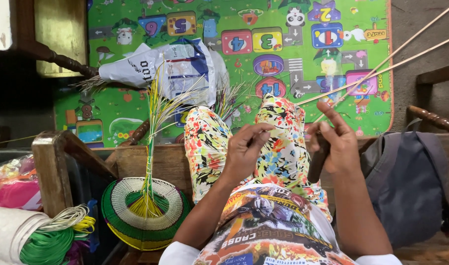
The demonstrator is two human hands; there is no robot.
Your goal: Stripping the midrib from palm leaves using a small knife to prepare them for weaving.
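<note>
Right hand (pixel 335 140) at 3 o'clock of centre, raised over the lap, fingers pinched together on two long pale sticks (pixel 381 64) that run up toward 1 o'clock and off the top right corner. A dark handle-like thing sits under the palm; what it is cannot be told. Left hand (pixel 246 145) just beside it toward centre, fingers curled in, thumb against fingertips; whether anything is held there cannot be told.

Largest first:
- Play mat (pixel 136 108), green with numbered squares and cartoon animals, covers the floor from 10 to 1 o'clock.
- Flowered trousers (pixel 207 147), knees up, at centre; both hands rest above them.
- Grey bag (pixel 406 181) on the wooden seat at 4 o'clock, near the right forearm.
- White plastic bag (pixel 180 68) on the mat at 11 o'clock.
- Round woven fan (pixel 143 211), green, white and yellow rings, at 7 o'clock, loose yellow and green strips standing up from its middle.
- Coils of strip (pixel 57 235), green, white, yellow, at 8 o'clock, well apart from both hands.
</note>
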